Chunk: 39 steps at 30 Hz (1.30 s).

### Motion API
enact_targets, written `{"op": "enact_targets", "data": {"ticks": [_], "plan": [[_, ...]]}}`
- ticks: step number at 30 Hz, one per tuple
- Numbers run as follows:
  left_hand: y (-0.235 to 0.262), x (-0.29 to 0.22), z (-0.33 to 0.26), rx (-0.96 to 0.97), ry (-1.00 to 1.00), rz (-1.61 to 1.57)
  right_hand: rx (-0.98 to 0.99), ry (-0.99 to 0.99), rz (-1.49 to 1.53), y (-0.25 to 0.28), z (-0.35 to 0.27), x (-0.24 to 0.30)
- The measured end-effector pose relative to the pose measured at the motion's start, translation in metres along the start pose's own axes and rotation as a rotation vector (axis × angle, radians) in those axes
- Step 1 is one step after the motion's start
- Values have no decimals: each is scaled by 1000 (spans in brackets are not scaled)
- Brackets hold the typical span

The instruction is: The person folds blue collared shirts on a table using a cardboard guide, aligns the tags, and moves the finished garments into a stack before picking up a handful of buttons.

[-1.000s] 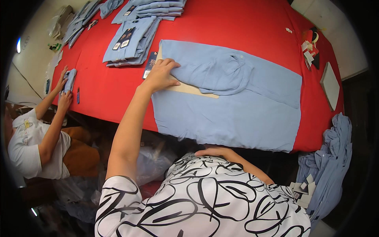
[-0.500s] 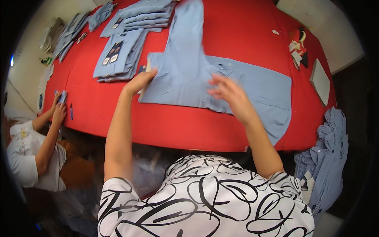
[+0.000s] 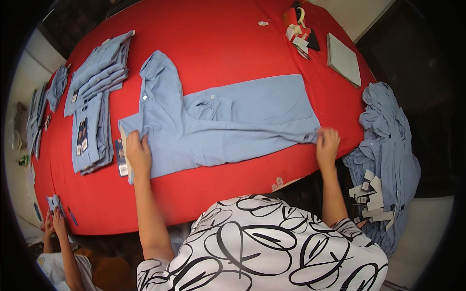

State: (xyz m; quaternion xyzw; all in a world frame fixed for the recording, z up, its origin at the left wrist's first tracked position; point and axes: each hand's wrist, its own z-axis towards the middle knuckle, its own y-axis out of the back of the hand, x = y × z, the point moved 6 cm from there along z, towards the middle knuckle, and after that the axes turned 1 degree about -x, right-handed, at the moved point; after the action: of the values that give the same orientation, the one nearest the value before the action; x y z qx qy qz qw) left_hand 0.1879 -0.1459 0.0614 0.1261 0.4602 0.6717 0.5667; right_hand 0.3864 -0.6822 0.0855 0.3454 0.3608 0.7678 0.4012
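- Left hand (image 3: 138, 157) lies on the left end of the shirt (image 3: 167, 138), fingers bent over it; whether they pinch it cannot be told.
- Right hand (image 3: 329, 144) pinches the shirt's right end, near its lower corner, between thumb and fingers.
- The blue shirt lies between the two hands on the red table (image 3: 218, 48), partly folded; one narrow length, with a button, points away beyond the left hand.
- A cream strip (image 3: 124, 141) shows at the shirt's edge, just beside the left hand's fingers.
- A dark tag (image 3: 121, 156) lies just left of that hand.
- Farther left of it are folded shirts (image 3: 92, 133) in stacks, dark tags on top.
- Below and left of the left hand, a co-worker's hands (image 3: 57, 220) touch a small blue cloth (image 3: 52, 200); a pen (image 3: 72, 216) lies near them.
- Right of the right hand, a pile (image 3: 386, 126) of blue garments hangs past the table's edge, with white cards (image 3: 373, 200) on it.
- Beyond the right hand lie a pale board (image 3: 343, 59), white slips (image 3: 301, 42) and a tape roll (image 3: 301, 17).
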Motion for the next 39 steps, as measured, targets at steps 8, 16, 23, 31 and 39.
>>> {"op": "enact_targets", "data": {"ticks": [8, 16, 23, 31, 39], "plan": [[-5, 11, 8, -50, 81, 31, -159, -62, 89, -73, 149, -1], [-2, 16, 16, -1, 138, -4, 63, 96, -10, -107, 79, 59], [-6, 29, 16, -35, 36, 9, 246, -228, -28, -91, 81, -1], [-12, 35, 14, -8, 70, -12, 371, -1244, -308, 22, -119, -203], [-6, 37, 15, -29, 60, -11, 163, -601, -317, -50, 73, -130]]}}
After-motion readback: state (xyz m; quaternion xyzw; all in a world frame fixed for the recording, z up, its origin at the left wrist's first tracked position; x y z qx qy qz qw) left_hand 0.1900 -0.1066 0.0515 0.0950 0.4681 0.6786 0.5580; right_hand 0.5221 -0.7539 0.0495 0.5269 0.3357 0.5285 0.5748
